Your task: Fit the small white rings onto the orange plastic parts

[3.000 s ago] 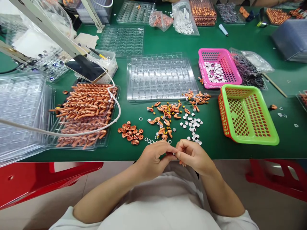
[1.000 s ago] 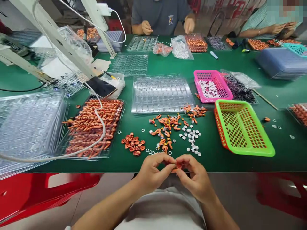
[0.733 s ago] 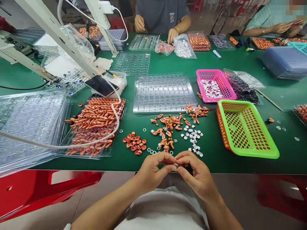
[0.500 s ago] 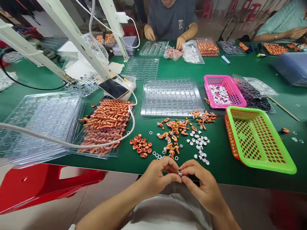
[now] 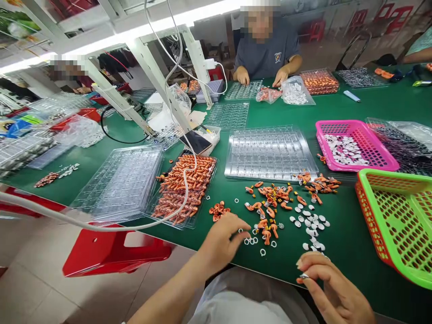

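Note:
My right hand (image 5: 332, 285), at the table's front edge, pinches a small orange piece with a white and silvery top (image 5: 301, 279) between thumb and fingertips. My left hand (image 5: 224, 238) is over the table, thumb and index finger apart, with nothing visible between them. Its fingertips are beside some flat white rings (image 5: 263, 252). Partly behind that hand lies a heap of orange cup-shaped pieces (image 5: 218, 209). Orange curved parts with yellow and black bits (image 5: 270, 202) are scattered beyond the rings. Small round white caps (image 5: 312, 222) lie loose above my right hand.
Clear plastic trays (image 5: 270, 153) lie behind the parts. A filled tray of orange parts (image 5: 184, 189) and stacked clear trays (image 5: 124, 180) stand left. A pink basket (image 5: 381, 155) and green basket (image 5: 405, 177) stand right. A white cable (image 5: 135, 228) crosses the left side. A co-worker (image 5: 266, 54) sits opposite.
My hands were together at the small piece; now they are apart. The left has moved to the rings, the right keeps the piece. The view has swung left and up.

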`<state>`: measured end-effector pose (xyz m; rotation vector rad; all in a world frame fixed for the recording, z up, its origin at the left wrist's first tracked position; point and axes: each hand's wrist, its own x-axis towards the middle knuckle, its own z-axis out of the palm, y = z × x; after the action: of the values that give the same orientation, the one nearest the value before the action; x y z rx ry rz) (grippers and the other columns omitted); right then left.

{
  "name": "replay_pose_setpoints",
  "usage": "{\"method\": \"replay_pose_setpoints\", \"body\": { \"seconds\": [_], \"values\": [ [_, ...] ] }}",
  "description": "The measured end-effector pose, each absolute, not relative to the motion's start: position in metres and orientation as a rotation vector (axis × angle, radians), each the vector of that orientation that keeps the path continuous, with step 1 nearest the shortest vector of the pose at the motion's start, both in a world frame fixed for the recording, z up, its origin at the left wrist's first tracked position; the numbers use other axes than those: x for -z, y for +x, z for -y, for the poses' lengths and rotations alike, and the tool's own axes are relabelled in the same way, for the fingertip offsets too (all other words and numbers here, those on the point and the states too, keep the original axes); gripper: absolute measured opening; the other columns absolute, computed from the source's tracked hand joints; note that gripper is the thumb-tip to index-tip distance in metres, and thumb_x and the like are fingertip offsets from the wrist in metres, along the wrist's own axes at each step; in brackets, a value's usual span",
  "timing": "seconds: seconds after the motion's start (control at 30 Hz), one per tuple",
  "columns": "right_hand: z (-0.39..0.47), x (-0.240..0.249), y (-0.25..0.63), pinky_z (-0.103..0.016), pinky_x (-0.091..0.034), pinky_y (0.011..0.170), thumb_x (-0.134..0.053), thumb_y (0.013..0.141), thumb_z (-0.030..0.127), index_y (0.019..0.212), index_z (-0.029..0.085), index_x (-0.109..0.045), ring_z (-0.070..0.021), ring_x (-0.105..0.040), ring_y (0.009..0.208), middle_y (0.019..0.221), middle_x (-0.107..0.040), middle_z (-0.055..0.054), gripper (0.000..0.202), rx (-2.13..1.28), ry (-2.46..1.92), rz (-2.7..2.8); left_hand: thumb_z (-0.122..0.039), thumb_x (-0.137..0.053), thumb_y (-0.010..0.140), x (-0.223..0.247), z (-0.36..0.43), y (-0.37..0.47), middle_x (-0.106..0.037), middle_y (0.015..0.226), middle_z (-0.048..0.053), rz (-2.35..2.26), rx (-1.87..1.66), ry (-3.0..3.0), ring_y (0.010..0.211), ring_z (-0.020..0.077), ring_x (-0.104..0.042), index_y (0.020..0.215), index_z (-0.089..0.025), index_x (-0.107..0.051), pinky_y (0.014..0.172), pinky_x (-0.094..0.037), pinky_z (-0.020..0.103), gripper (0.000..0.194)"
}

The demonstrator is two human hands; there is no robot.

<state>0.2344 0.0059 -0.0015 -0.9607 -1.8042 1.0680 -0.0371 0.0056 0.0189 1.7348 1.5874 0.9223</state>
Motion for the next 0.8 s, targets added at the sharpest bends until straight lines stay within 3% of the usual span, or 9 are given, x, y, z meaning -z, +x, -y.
{"method": "replay_pose_setpoints", "body": {
  "seconds": [0.1,0.2,0.43,0.6,0.8],
  "values": [
    [-0.004,0.001,0.240,-0.030,-0.059,0.075,-0.059,0.089,0.015,0.090,0.024,-0.061,-0.0249,-0.066,0.089,0.094,-0.065,-0.010,0.009,-1.053,-0.993,1.746,-0.015,-0.057,0.090,-0.020,-0.021,-0.063,-0.071,0.092,0.009,-1.772,-0.826,1.901,0.093,0.0237,-0.059,0.096,-0.019,-0.072,0.091,-0.047,0.043,0.016],
    [-0.003,0.002,0.231,-0.031,-0.059,0.072,-0.058,0.089,0.014,0.089,0.023,-0.061,-0.0254,-0.066,0.089,0.092,-0.065,-0.010,0.010,-1.103,-0.938,1.729,-0.019,-0.057,0.090,-0.023,-0.035,-0.072,-0.067,0.093,0.010,-1.828,-0.600,1.967,0.093,0.0251,-0.056,0.093,-0.018,-0.073,0.084,-0.049,0.041,0.016],
    [-0.001,0.004,0.219,-0.029,-0.057,0.075,-0.055,0.090,0.011,0.091,0.023,-0.061,-0.0224,-0.065,0.091,0.092,-0.064,-0.009,0.013,-1.129,-0.855,1.740,-0.021,-0.065,0.085,-0.030,-0.053,-0.074,-0.064,0.090,0.008,-1.736,-0.272,2.043,0.095,0.0252,-0.053,0.079,-0.017,-0.070,0.083,-0.047,0.038,0.009],
    [0.000,0.010,0.224,-0.027,-0.059,0.074,-0.056,0.091,0.011,0.094,0.023,-0.061,-0.0213,-0.065,0.093,0.097,-0.065,-0.009,0.013,-1.154,-0.912,1.687,-0.022,-0.062,0.087,-0.043,-0.050,-0.063,-0.067,0.084,0.005,-1.721,-0.481,1.848,0.088,0.0216,-0.058,0.081,-0.019,-0.068,0.080,-0.047,0.035,0.010],
    [0.008,0.003,0.204,-0.037,-0.059,0.086,-0.052,0.091,0.008,0.103,0.025,-0.058,-0.0216,-0.065,0.103,0.127,-0.061,-0.009,0.021,-1.136,-0.892,1.684,-0.030,-0.069,0.082,-0.040,-0.035,-0.001,-0.075,0.089,0.004,-1.292,-0.930,1.100,0.081,0.0174,-0.068,0.093,-0.018,-0.073,0.075,-0.052,0.028,0.017]
  ]
}}
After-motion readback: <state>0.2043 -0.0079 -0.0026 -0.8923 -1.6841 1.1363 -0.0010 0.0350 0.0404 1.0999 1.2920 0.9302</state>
